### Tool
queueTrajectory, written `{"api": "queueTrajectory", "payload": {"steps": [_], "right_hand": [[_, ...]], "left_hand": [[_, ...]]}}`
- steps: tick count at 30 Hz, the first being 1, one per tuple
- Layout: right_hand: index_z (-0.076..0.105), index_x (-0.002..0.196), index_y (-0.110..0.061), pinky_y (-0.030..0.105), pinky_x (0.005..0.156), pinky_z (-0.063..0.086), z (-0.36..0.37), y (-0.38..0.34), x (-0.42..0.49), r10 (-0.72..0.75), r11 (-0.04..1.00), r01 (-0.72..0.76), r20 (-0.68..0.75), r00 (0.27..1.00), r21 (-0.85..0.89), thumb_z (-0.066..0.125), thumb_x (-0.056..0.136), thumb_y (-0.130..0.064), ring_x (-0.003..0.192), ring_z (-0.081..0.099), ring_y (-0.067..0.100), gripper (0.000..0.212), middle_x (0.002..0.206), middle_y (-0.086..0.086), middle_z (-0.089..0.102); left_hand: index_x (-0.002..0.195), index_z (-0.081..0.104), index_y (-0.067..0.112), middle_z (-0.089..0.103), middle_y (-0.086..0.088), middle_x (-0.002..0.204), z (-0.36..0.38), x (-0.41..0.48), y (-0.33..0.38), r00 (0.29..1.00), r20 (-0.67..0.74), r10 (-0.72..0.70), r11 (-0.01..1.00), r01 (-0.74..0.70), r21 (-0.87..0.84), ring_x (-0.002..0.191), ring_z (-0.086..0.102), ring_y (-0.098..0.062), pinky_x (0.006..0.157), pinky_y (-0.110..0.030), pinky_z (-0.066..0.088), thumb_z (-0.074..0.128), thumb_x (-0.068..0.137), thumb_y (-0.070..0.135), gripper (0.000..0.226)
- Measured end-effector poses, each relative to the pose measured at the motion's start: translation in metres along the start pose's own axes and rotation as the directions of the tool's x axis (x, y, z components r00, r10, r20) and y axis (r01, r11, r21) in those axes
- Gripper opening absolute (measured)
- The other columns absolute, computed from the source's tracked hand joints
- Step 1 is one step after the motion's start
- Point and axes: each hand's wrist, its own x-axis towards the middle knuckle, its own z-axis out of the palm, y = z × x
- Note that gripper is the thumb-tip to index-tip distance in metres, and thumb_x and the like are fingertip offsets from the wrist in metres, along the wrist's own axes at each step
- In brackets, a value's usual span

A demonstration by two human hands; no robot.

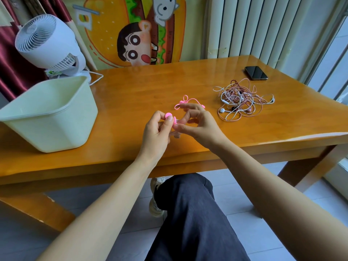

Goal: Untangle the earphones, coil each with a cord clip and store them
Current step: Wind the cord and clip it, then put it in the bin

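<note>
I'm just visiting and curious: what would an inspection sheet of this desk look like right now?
Surface: glossy wooden table.
Job's things: tangled earphones lie in one heap on the right; spare pink clips lie just left of the heap; pale green bin stands at the left end.
Clutter: phone lies screen up near the far right edge; white fan stands behind the bin.
Grippers: left hand and right hand both pinch one pink cord clip above the table.
Cables: fan cable trails onto the table's far left; the earphone cords are knotted together.
Surroundings: cartoon poster, radiator and red curtain behind the table.
</note>
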Motion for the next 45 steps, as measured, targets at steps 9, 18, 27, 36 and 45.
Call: {"api": "queueTrajectory", "payload": {"steps": [9,18,27,36,45], "right_hand": [[0.058,0.073,0.000,0.018,0.053,0.043,0.010,0.004,-0.005,-0.107,0.982,0.111,0.031,0.994,-0.152,0.077,0.082,-0.011,0.052,0.057,0.005,0.024,0.067,0.010,0.068],[0.060,0.097,-0.008,0.035,0.051,0.042,0.022,0.014,-0.001,-0.096,0.963,0.078,-0.055,0.994,-0.260,0.063,0.093,-0.020,0.050,0.052,0.019,0.013,0.063,0.007,0.061],[0.063,0.100,0.012,0.042,0.071,0.042,0.008,0.011,0.001,0.233,0.870,-0.329,0.281,0.931,0.368,0.047,0.096,-0.018,0.069,0.053,0.030,0.034,0.084,0.023,0.062],[0.073,0.088,-0.009,0.027,0.061,0.040,0.012,0.004,0.005,0.419,0.624,-0.518,0.310,0.854,0.585,0.067,0.087,-0.018,0.061,0.053,0.018,0.011,0.070,0.007,0.062],[0.073,0.086,-0.009,0.021,0.056,0.040,0.006,0.008,0.013,0.454,0.778,-0.254,-0.237,0.859,0.574,0.074,0.085,-0.015,0.062,0.054,0.007,0.007,0.065,-0.003,0.065]], "left_hand": [[0.080,0.054,0.021,0.058,-0.001,0.064,-0.001,-0.004,-0.011,0.996,0.015,0.092,0.994,-0.093,0.063,0.047,0.041,-0.011,0.044,-0.022,0.029,0.049,0.101,0.031,0.024],[0.084,0.051,0.014,0.057,0.002,0.071,0.004,-0.009,-0.007,0.993,0.033,0.114,0.993,-0.115,0.024,0.046,0.047,0.002,0.047,-0.004,0.034,0.045,0.103,0.016,0.020],[0.093,0.054,0.010,0.057,0.006,0.071,-0.001,-0.012,-0.015,0.987,0.034,0.157,0.977,-0.160,0.139,0.051,0.050,-0.001,0.049,-0.009,0.033,0.047,0.102,0.021,0.016],[0.094,0.050,0.007,0.060,-0.002,0.066,0.007,-0.012,-0.005,0.986,-0.102,0.129,0.991,-0.131,-0.013,0.042,0.046,-0.003,0.043,-0.010,0.034,0.058,0.097,0.013,0.011],[0.082,0.046,0.015,0.048,0.011,0.055,0.008,-0.015,-0.014,1.000,0.009,-0.006,1.000,0.006,0.014,0.041,0.033,-0.003,0.042,-0.016,0.026,0.053,0.099,0.026,0.021]]}}
